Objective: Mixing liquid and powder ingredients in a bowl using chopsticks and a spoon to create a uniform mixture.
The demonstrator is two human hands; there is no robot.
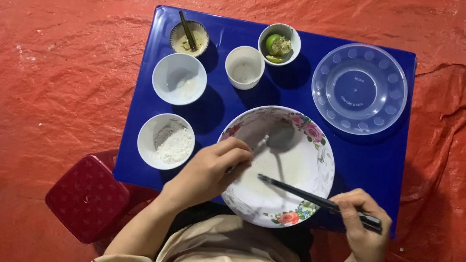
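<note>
A white floral-rimmed bowl (317, 138) sits at the near edge of a small blue table (218, 107). My left hand (209, 167) rests on the bowl's left rim and grips a metal spoon (277, 137), whose scoop lies inside the bowl. My right hand (362, 225) is at the bowl's lower right and holds dark chopsticks (297, 192), their tips pointing left over the bowl's pale inside.
Also on the table: a small bowl of white powder (166, 141), an almost empty white bowl (179, 78), a dish of yellowish paste with a stick (189, 38), a white cup (244, 67), a bowl of cut limes (279, 44), a clear plastic bowl (359, 88). A red stool (87, 197) stands on the red tarp (36, 61).
</note>
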